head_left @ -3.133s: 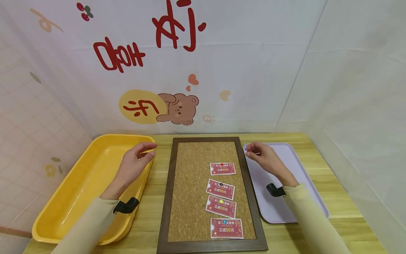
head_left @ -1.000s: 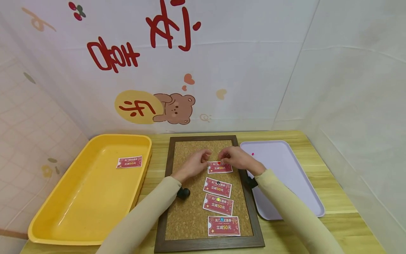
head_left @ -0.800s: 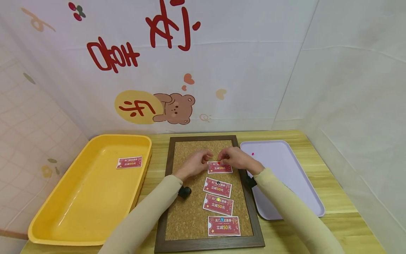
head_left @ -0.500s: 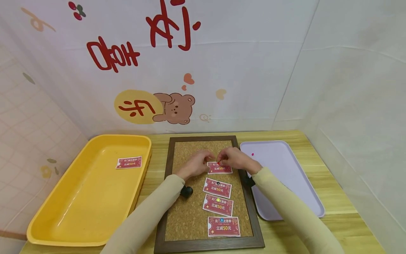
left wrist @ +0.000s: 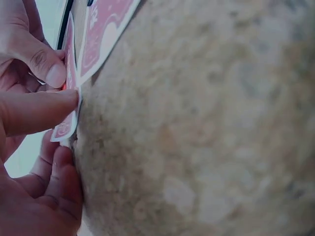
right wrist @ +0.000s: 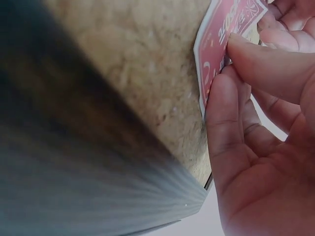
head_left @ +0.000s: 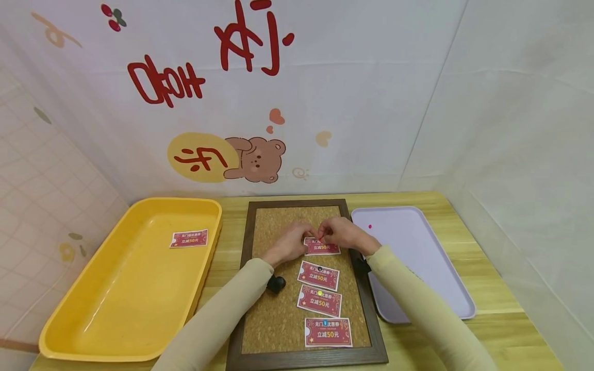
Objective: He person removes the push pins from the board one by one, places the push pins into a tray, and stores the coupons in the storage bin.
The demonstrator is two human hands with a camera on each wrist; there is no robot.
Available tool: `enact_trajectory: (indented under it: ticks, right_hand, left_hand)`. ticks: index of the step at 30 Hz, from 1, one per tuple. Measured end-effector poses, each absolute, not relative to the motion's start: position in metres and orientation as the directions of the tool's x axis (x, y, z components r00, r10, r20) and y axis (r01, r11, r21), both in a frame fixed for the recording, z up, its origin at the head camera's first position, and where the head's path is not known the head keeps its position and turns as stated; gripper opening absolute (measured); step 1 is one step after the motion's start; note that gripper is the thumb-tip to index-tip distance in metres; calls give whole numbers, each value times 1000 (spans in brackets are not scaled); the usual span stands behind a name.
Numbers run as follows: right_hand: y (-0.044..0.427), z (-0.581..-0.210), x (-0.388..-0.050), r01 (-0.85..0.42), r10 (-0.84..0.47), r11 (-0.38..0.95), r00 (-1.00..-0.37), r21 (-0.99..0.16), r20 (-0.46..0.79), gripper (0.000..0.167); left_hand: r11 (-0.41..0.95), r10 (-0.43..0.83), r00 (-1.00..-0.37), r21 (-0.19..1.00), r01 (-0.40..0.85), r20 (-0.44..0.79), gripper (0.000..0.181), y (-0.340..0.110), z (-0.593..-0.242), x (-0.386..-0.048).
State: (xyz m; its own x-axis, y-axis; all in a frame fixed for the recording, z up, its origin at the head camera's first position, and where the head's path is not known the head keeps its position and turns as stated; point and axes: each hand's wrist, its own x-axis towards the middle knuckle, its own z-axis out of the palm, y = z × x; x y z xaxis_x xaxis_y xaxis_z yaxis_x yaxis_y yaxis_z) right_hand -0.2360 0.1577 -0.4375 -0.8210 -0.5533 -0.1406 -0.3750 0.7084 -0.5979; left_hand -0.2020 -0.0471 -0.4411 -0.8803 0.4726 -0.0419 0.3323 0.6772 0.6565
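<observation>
On the corkboard (head_left: 274, 309), a red coupon (head_left: 327, 249) lies at the top of a column of several coupons. My left hand (head_left: 289, 245) pinches this coupon's left end, the thumb on its printed face and the fingers at its edge in the left wrist view. My right hand (head_left: 344, 234) pinches a red push pin (head_left: 320, 239) at the coupon's upper edge; the fingers mostly cover the pin. Below it lie a coupon (head_left: 317, 278) with a black pin, another (head_left: 319, 304) with a yellow pin, and one (head_left: 328, 335) with a blue pin.
To the left stands a yellow tray (head_left: 125, 288) with one loose coupon (head_left: 189, 238) in it. A lilac tray (head_left: 427, 257) on the right holds a pink pin (head_left: 369, 226). The board's dark wooden frame (head_left: 308, 359) rises around the cork.
From above the two trays, both hands have come to the top coupon. A coupon now lies in the yellow tray and a pink pin in the lilac one. Lately the left hand slid right.
</observation>
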Motion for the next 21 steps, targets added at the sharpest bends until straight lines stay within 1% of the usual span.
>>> enact_trajectory:
  ticks: [6, 14, 18, 21]
  right_hand:
    - [158, -438, -236, -358, -548, 708, -822, -608, -155, 9]
    - [160, -436, -239, -344, -542, 714, -823, -609, -170, 8]
    - [159, -437, -240, -348, -549, 709, -818, -614, -170, 8]
    - [159, -437, -241, -349, -553, 708, -815, -614, -175, 8]
  left_hand:
    - [618, 470, -883, 718, 319, -13, 34, -50, -447, -205]
    - [531, 483, -876, 796, 291, -2, 25, -57, -447, -211]
    - [526, 476, -879, 804, 279, -6, 16, -60, -448, -212]
    - [536, 465, -885, 804, 258, -26, 15, -61, -448, -213]
